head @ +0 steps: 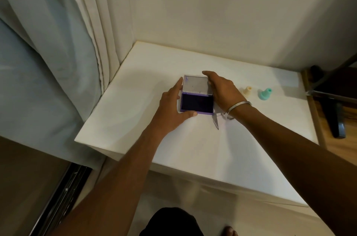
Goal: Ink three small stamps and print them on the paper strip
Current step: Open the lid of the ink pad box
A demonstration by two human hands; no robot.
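My left hand (170, 108) has its fingers curled round the left edge and near corner of the ink pad (197, 103), thumb along the front. My right hand (222, 91) grips the clear lid (196, 84) at its far right corner, fingers hooked over the top, so the lid stands flipped up behind the dark purple pad. All this sits on a white desk (144, 100) pushed into a corner, cream wall behind and a pale curtain (58, 42) hanging off to the left. To the right of my wrist I count two little stamps standing upright, a cream stamp (247, 91) and a teal stamp (264, 93), close to each other; my right hand could be blocking a third, can't tell. The silver bangle (238, 109) on my wrist overlaps something thin and clear (216, 121) lying on the desk. The paper strip I can't make out against the white. Wooden floor (347, 139) shows at the right.
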